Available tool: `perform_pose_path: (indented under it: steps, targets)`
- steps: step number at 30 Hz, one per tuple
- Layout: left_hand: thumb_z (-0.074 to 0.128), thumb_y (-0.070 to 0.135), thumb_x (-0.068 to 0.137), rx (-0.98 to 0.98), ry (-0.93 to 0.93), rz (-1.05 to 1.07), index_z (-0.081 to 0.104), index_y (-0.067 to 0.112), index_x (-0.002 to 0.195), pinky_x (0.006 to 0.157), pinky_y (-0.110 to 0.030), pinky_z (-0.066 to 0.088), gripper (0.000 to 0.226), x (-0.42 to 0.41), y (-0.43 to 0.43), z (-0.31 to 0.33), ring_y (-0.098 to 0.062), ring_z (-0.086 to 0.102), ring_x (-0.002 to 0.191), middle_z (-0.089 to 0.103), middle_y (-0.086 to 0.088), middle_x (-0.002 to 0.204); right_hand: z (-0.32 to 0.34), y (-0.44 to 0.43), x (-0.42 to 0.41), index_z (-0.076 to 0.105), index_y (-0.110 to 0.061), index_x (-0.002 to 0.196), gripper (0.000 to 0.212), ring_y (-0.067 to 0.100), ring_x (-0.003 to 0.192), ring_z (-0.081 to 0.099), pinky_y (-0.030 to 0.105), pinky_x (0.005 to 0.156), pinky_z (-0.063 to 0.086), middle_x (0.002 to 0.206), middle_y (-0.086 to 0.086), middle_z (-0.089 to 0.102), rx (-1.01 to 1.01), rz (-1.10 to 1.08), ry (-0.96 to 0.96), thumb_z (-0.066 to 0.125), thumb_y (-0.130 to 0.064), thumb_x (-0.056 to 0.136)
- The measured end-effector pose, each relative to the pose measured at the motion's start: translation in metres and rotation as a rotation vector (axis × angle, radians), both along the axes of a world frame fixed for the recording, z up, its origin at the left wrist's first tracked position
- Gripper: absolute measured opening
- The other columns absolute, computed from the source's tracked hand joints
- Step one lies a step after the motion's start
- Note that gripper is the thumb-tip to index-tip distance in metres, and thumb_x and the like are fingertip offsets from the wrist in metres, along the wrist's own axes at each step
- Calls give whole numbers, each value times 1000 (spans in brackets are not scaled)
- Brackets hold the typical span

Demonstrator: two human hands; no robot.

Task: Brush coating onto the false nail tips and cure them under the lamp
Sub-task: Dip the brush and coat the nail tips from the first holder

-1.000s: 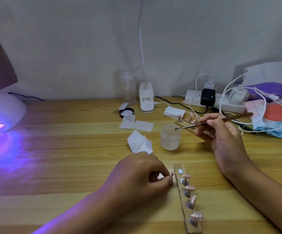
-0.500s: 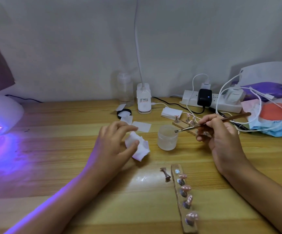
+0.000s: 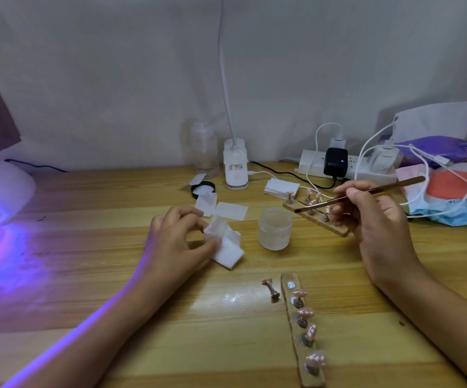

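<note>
Head view recorded the right-hand fingers (image 3: 348, 193) closed in a pen-style pinch on the brush (image 3: 366, 191). Its handle angled up and away to the right, and its bristle end hung just above and beside the rim of the frosted jar (image 3: 275, 228); contact with the jar could not be confirmed. The hold is judged to suit fine strokes. The right hand (image 3: 378, 219) hovered over the right end of the far strip (image 3: 315, 218), partly hiding it. The left-hand fingers (image 3: 196, 212) were curled round a crumpled white wipe (image 3: 228, 246), thumb pressed to its near side, with the left hand (image 3: 176, 239) low over the counter (image 3: 101, 233). The wipe was probably wanted for cleaning the bristles or a tip, though that is inference. The false nail tips (image 3: 305, 313) stood on stands along the near strip (image 3: 294, 277), well apart from both sets of fingers and nearer the viewer, between the two forearms. One loose stand (image 3: 271, 288) lay on its side just beside that strip's far end, off its seat. The lamp (image 3: 0, 191) glowed violet at the far left edge, well apart from every tip; none was seen under it. Brushing appeared not to be under way at this instant.
</note>
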State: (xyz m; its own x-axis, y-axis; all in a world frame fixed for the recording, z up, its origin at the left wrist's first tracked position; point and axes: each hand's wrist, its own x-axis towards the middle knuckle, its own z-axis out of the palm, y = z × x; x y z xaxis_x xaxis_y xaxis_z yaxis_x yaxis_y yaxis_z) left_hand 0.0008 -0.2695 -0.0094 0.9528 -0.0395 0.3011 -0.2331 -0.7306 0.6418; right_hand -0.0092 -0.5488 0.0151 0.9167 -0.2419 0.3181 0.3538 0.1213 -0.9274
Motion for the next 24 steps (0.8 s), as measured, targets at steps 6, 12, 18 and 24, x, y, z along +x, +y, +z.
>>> perform_pose_path:
  steps: [6, 12, 18, 24]
  targets:
    - [61, 23, 95, -820, 222, -52, 62, 18, 106, 80, -36, 58, 12, -5, -8, 11, -23, 73, 93, 77, -3, 95, -2, 3, -2, 67, -14, 89, 19, 10, 65, 65, 20, 59, 54, 68, 0, 67, -36, 36, 30, 52, -21, 99]
    - [52, 13, 100, -1128, 311, -107, 56, 14, 120, 67, -22, 58, 21, -7, -14, 15, -23, 73, 97, 74, -7, 108, -2, 3, 0, 67, -14, 89, 20, 10, 65, 65, 19, 57, 53, 68, 1, 68, -72, 19, 80, 51, -19, 100]
    - [44, 11, 102, -1133, 375, -144, 57, 2, 126, 79, -24, 59, 28, -7, -15, 16, -23, 70, 104, 72, -13, 113, -2, 2, 0, 67, -19, 85, 23, 11, 64, 65, 20, 57, 54, 66, -1, 67, -73, -42, 106, 50, -22, 100]
    - [49, 18, 98, -1245, 371, -229, 58, 6, 123, 77, -23, 58, 30, -7, -16, 18, -19, 70, 105, 73, -9, 113, -1, 3, -1, 71, -25, 79, 29, 11, 64, 64, 21, 57, 53, 67, 0, 67, -24, -15, 89, 51, -25, 100]
